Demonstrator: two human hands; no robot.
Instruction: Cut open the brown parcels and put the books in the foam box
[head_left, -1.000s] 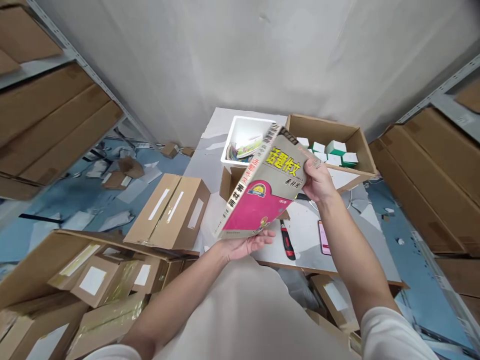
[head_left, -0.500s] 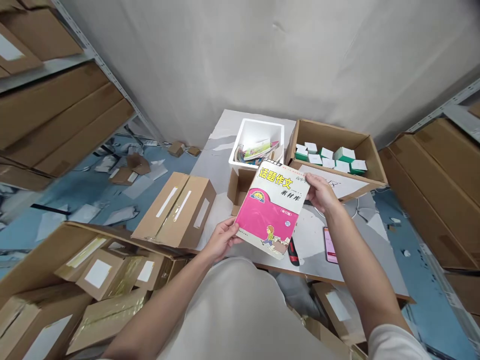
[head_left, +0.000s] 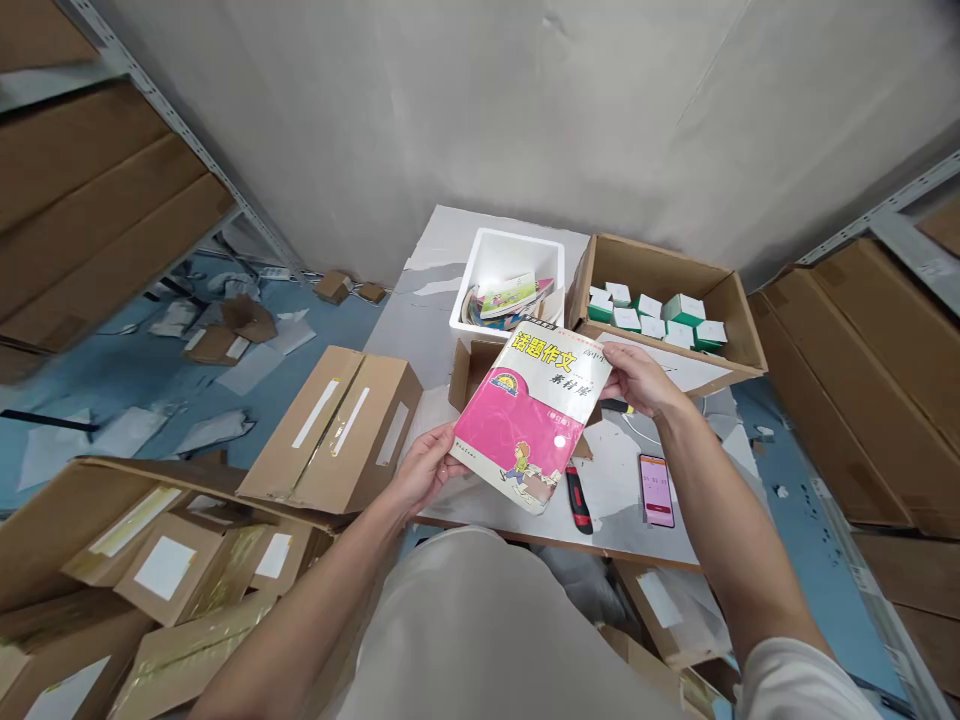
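A pink and white book (head_left: 525, 430) with yellow lettering and a cartoon figure is held tilted above the table, front cover up. My left hand (head_left: 430, 466) grips its lower left edge, thumb on the cover. On the upper right corner, my right hand (head_left: 634, 378) is closed with the thumb on top. Partly hidden beneath the book is an open small cardboard box (head_left: 463, 376). A black and red tool handle (head_left: 578, 500) lies under the book's lower right, its other end covered.
Behind stands a white foam box (head_left: 458, 290) holding booklets. To its right, a cardboard carton (head_left: 664, 255) contains several small green-and-white boxes. A phone (head_left: 657, 490) lies on the table's right. A taped carton (head_left: 330, 425) and a large open carton of parcels (head_left: 82, 480) are at left.
The book has shifted slightly left in view and tilted a little differently, with a glare spot now on its cover. Both hands keep hold of it.
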